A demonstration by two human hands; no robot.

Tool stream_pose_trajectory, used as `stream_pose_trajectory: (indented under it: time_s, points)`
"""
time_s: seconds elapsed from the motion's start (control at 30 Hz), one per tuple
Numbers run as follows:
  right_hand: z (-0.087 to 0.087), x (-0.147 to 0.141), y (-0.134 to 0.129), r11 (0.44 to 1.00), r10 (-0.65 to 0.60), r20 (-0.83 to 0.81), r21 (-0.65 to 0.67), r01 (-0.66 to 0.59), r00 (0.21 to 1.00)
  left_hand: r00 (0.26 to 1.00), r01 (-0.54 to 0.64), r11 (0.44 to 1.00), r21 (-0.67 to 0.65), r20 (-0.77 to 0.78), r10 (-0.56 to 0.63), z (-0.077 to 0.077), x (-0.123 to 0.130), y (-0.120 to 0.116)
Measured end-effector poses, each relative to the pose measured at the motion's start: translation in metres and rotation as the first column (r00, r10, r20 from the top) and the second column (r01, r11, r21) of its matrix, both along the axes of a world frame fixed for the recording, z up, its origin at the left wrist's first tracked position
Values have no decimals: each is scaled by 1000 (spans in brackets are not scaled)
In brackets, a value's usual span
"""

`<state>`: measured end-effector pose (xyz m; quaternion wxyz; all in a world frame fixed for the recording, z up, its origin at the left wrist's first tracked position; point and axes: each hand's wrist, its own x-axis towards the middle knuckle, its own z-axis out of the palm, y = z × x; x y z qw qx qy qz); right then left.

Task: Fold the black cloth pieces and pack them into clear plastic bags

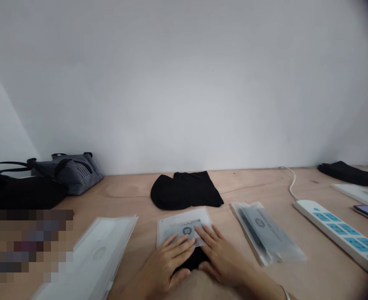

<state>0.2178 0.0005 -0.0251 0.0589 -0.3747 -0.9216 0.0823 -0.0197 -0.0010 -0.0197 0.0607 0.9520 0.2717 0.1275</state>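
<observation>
A pale wall [184, 91] is rising behind a wooden desk [121, 187]. At its far left, a striped bag [80, 173] is sitting beside a black bag [21, 193]. Nearer, a stack of frosted sleeves [90, 258] is lying flat, while a white power strip [343, 235] is stretching along the right. A folded black cloth [185, 191] is resting near the wall, just beyond the frosted pouch [184, 223] at front centre; a filled pouch [265, 233] is lying to its right. Dark fabric [192, 262] is showing at the centre pouch's near edge; how much is inside, one cannot tell. The left hand [171, 262] and right hand [221, 256] are lying flat across both, fingers loosely spread, pinching nothing. The pouch is looking light, thin and slippery, likely creasing easily, its rim offering the best grip; the fabric is looking soft and limp, inviting a hold by its folded edge.
</observation>
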Motion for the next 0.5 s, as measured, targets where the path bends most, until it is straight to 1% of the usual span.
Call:
stream_pose_trajectory:
  time_s: [0.1,0.17,0.3,0.37,0.43,0.5]
  points:
    - [1,6,-3,1000,-11,-14,-8,11,1000,999,-35,999,18,-13,36,4,-8,-4]
    - [2,8,-3,1000,-18,-35,-11,18,999,998,-59,997,53,-2,59,4,-10,-4]
    - [2,9,0,999,-44,-108,15,45,993,992,-79,983,165,106,62,-8,-9,3]
    - [4,9,0,998,-60,-128,28,64,990,985,-85,976,200,162,53,-11,-8,6]
    - [7,9,0,998,-57,-125,33,62,990,986,-82,982,172,157,55,-9,-9,5]
    - [10,11,-2,999,-36,-112,32,40,993,993,-70,991,115,108,57,-3,-11,1]
